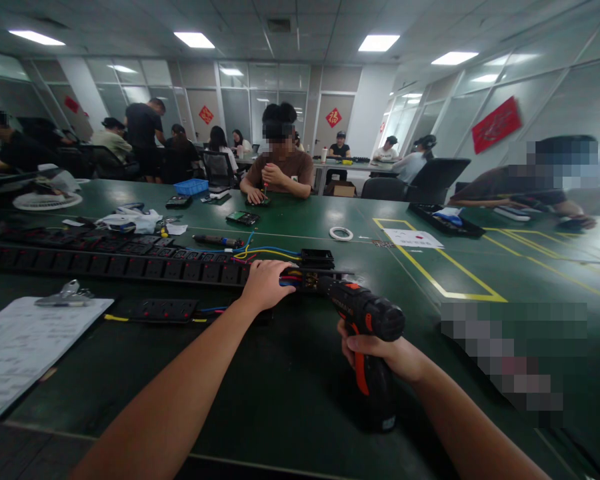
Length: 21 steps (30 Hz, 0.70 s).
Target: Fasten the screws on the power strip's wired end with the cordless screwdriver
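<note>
My right hand (363,343) is wrapped round the grip of a black and orange cordless drill (363,307). The drill points left, its front at the right end of a long black power strip (145,267). My left hand (267,283) lies over that strip near its end, fingers curled round it. Red and blue wires show beside my left thumb. Behind it rests a small black housing (317,257) with blue and yellow wires (260,252) running to it. A short black socket block (167,310) with wires lies in front of the strip.
At the left stands a clipboard (35,333) with papers. A screwdriver-like tool (217,241), a tape roll (341,233) and a blue basket (191,187) are on the green table (280,413). A co-worker (280,160) works across the table; another leans in at the right.
</note>
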Motion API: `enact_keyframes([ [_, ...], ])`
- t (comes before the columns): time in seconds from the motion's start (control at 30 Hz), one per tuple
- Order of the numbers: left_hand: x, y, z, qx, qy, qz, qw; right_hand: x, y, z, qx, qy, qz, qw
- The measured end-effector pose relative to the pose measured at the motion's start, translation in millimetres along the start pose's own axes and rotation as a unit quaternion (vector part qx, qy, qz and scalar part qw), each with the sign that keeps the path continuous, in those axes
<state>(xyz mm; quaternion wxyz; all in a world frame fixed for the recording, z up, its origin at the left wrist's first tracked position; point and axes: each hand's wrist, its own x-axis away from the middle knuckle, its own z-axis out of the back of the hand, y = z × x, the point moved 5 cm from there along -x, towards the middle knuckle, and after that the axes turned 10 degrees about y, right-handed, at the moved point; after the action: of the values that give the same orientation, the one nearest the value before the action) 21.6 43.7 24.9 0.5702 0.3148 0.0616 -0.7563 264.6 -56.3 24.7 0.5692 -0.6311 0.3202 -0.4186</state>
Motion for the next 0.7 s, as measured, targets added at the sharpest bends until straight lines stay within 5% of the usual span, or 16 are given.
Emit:
enact_keyframes([
  [0.7, 0.3, -0.8, -0.2, 0.003, -0.001, -0.002, 1.000, -1.0, 3.0, 3.8, 0.006, 0.010, -0.004, 1.000],
])
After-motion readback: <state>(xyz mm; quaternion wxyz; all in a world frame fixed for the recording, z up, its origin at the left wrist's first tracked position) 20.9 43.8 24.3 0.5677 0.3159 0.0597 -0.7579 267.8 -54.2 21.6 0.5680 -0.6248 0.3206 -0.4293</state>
